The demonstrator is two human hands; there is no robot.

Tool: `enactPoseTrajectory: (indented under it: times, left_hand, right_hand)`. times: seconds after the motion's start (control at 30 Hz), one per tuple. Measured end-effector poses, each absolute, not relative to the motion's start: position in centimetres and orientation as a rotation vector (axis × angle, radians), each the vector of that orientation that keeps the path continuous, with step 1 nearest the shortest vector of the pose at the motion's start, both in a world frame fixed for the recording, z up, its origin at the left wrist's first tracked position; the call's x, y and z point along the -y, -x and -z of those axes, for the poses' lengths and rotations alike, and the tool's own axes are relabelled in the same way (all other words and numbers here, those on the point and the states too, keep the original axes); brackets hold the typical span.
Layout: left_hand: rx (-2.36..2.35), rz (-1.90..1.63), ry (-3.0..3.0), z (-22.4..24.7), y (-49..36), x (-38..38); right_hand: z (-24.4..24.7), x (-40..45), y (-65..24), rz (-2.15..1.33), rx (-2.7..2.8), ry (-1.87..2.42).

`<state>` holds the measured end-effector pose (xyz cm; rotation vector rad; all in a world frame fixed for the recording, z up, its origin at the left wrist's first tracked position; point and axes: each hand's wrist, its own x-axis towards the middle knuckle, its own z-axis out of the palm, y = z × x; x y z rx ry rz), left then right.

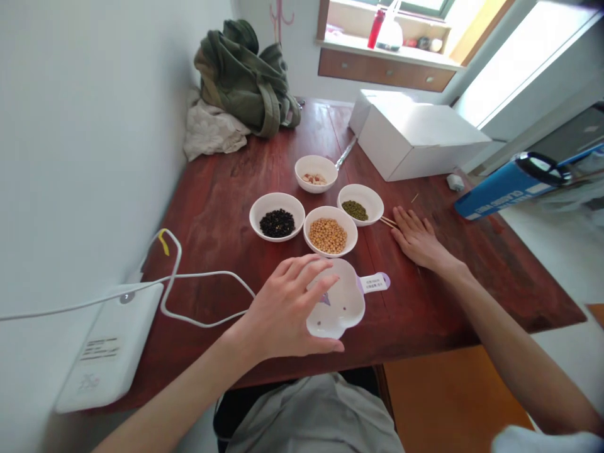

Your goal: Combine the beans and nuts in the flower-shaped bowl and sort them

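My left hand (287, 308) is over the left side of a white dish (346, 302) with a purple-edged handle; its fingers are apart and it holds nothing. My right hand (418, 238) lies flat on the table, fingers spread, beside thin wooden sticks (389, 222), which are partly hidden. Beyond the dish stand white bowls: one with black beans (277, 223), one with yellow soybeans (328, 235), one with green beans (355, 210), and farther back one with pale pieces (314, 179).
The dark red table (217, 207) holds a white box (415, 135), a blue bottle (504, 185), a green bag (245, 78), a white device (113, 346) with looping cables, and a foil-like strip (346, 153).
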<state>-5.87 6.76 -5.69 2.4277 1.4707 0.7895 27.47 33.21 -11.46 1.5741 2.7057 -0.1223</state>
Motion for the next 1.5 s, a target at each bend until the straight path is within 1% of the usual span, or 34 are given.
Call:
enactPoseTrajectory:
  times: [0.1,0.17,0.27,0.33,0.47,0.6,0.73,0.9,1.0,1.07,1.1,1.2,1.27,1.33,1.4,1.5]
  left_hand:
    - [-1.309,-0.923,-2.497,6.1,5.8,-7.8]
    - [-1.134,-0.921,-2.581,6.0,5.4,-8.7]
    - [-0.908,-0.701,-2.684,5.5,4.6,-9.6]
    - [-0.906,-0.571,-2.665,5.2,4.4,-9.9]
    - [-1.029,-0.514,-2.568,5.3,4.9,-9.9]
    - [-1.076,-0.55,-2.536,5.7,5.5,-9.7]
    - [-1.133,-0.559,-2.53,5.8,5.8,-9.8]
    - [-1.182,-0.583,-2.559,6.0,6.2,-10.2]
    - [-1.182,-0.673,-2.572,6.5,6.4,-10.5]
    - [-1.182,-0.794,-2.543,6.9,6.5,-10.6]
    - [-1.187,-0.859,-2.517,7.0,6.4,-10.5]
    - [-1.269,-1.076,-2.377,7.3,6.2,-10.3]
    - [-1.371,-1.252,-2.216,7.5,6.1,-10.1]
    - [-1.464,-1.4,-2.046,7.9,6.0,-10.1]
    - [-1.517,-1.485,-1.91,8.3,6.0,-10.1]
    - [-1.521,-1.514,-1.741,9.0,5.8,-10.4]
  right_hand:
    - [9.0,-34.2,-26.4,0.083,-2.833,-1.483]
    - [6.4,-34.9,-24.3,0.162,-3.059,-1.444]
    - [2.8,-36.5,-18.5,0.394,-3.327,-1.467]
    - [1.4,-38.2,-13.7,0.538,-3.35,-1.424]
    - [1.6,-42.6,-5.1,0.554,-3.113,-1.451]
    - [3.1,-45.8,-1.4,0.684,-2.817,-1.447]
    - [3.3,-45.8,-1.3,0.854,-2.876,-1.558]
    - [0.0,-43.7,-2.8,1.153,-3.005,-1.652]
    - [-2.7,-41.4,-4.3,1.389,-2.978,-1.566]
    - [-3.9,-39.2,-5.7,1.608,-2.903,-1.468]
    - [-4.1,-38.0,-6.5,1.663,-2.889,-1.423]
    - [-3.6,-34.2,-9.4,1.804,-2.796,-1.375]
    - [-2.5,-31.7,-11.3,1.958,-2.713,-1.264]
    - [-1.3,-29.5,-13.0,2.038,-2.646,-1.219]
    - [-0.3,-28.0,-14.3,2.061,-2.595,-1.191]
    - [0.6,-26.7,-15.5,2.002,-2.582,-1.2]
